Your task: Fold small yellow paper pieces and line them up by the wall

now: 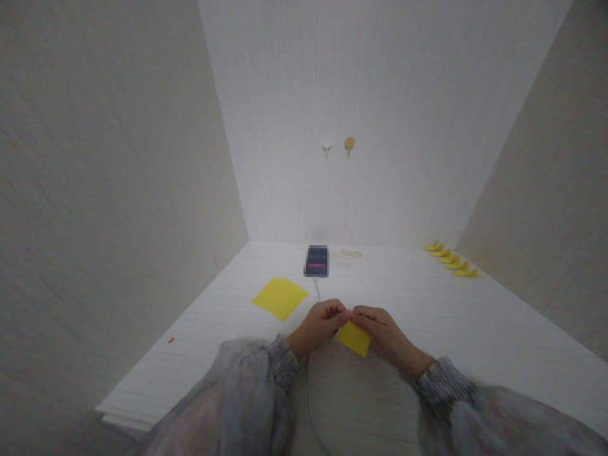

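Both hands meet over a white table, pinching one small folded yellow paper that hangs below the fingers. My left hand has its fingers closed on the paper's upper left edge and wears a ring. My right hand has its fingers closed on the upper right edge. Grey sleeves cover both wrists.
A stack of flat yellow paper sheets lies to the left. A dark phone with a white cable stands behind the hands. Several folded yellow pieces line the far right edge. Two hooks are on the back wall.
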Tool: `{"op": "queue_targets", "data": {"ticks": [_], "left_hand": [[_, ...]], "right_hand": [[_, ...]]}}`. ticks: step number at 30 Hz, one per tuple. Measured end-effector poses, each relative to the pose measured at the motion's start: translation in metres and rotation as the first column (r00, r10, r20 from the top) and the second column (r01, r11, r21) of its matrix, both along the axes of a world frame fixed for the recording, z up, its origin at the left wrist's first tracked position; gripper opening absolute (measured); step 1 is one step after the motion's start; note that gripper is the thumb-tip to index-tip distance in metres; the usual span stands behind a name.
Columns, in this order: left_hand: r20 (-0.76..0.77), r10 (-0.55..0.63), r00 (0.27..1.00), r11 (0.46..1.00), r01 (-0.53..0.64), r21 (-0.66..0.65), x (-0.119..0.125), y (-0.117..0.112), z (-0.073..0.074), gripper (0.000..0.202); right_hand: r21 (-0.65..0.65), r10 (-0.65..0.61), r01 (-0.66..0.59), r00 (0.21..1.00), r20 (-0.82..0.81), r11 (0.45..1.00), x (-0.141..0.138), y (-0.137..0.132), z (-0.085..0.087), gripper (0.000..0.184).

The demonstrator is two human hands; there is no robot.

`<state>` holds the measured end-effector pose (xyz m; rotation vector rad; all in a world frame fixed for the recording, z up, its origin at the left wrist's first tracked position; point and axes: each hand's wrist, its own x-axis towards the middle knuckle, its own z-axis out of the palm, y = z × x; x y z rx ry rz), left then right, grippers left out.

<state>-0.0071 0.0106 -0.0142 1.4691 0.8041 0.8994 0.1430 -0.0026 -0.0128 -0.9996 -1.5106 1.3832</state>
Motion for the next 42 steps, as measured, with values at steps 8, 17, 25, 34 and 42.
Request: {"op": "queue_targets", "data": {"ticks": [8, 17, 25, 34, 42], "left_hand": [[0.075, 0.125, 0.989, 0.992, -0.124, -0.017, -0.001, 0.002, 0.002, 0.028], [0.072, 0.184, 0.980, 0.983, -0.184, -0.004, -0.003, -0.002, 0.004, 0.028], [0.056, 0.210, 0.976, 0.977, -0.212, 0.032, -0.004, -0.004, 0.004, 0.032], [-0.015, 0.124, 0.992, 0.992, -0.124, 0.010, -0.002, -0.002, 0.005, 0.023], [0.010, 0.183, 0.983, 0.983, -0.183, 0.011, -0.003, -0.003, 0.006, 0.018]], "right_hand": [[-0.003, 0.007, -0.007, 0.999, -0.036, 1.000, 0.008, 0.007, 0.002, 0.021], [0.023, 0.020, -0.022, 0.996, 0.081, 0.999, 0.014, 0.006, 0.006, 0.025], [-0.031, 0.049, -0.047, 0.997, 0.059, 0.998, 0.016, 0.011, -0.004, 0.026], [0.007, 0.051, -0.052, 0.994, 0.094, 0.999, 0.007, 0.004, 0.005, 0.023], [0.036, 0.052, -0.057, 0.991, 0.121, 0.998, 0.004, 0.004, 0.008, 0.019]]}}
